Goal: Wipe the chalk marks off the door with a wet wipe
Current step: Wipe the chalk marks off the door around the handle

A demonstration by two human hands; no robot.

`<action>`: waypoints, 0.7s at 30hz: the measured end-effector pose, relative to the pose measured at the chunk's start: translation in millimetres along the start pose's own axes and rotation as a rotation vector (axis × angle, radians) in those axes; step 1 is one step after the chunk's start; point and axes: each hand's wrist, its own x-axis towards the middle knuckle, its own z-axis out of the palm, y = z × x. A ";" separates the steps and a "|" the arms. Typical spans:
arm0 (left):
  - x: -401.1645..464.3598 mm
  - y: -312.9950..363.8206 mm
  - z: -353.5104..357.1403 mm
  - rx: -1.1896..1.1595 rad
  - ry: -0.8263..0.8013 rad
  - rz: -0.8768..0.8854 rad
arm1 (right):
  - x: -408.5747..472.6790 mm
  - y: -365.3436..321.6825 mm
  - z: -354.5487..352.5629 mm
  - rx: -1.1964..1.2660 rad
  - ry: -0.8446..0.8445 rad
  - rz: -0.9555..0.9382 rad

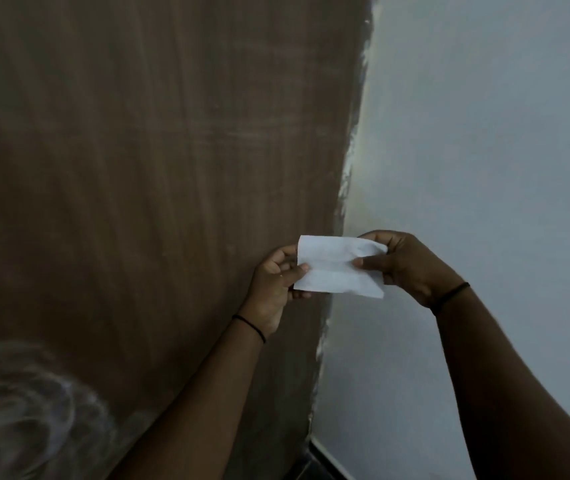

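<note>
A brown door (138, 168) fills the left and middle of the view. White smeared chalk marks (24, 410) curl across its lower left corner, and fainter streaks show higher up. In front of the door's right edge I hold a white wet wipe (335, 268), spread flat between both hands. My left hand (276, 282) pinches its left edge with thumb and fingers. My right hand (408, 265) pinches its right edge, where the wipe crumples slightly. Both wrists wear a thin black band.
A pale grey-white wall (484, 168) takes up the right side, meeting the door along a rough, paint-smeared edge (349, 161). A strip of dark floor (311, 469) and a skirting line show at the bottom.
</note>
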 end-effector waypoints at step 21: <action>-160.8 73.1 -140.0 0.006 0.201 -0.066 | -29.1 -100.7 208.1 -0.287 -0.360 -0.507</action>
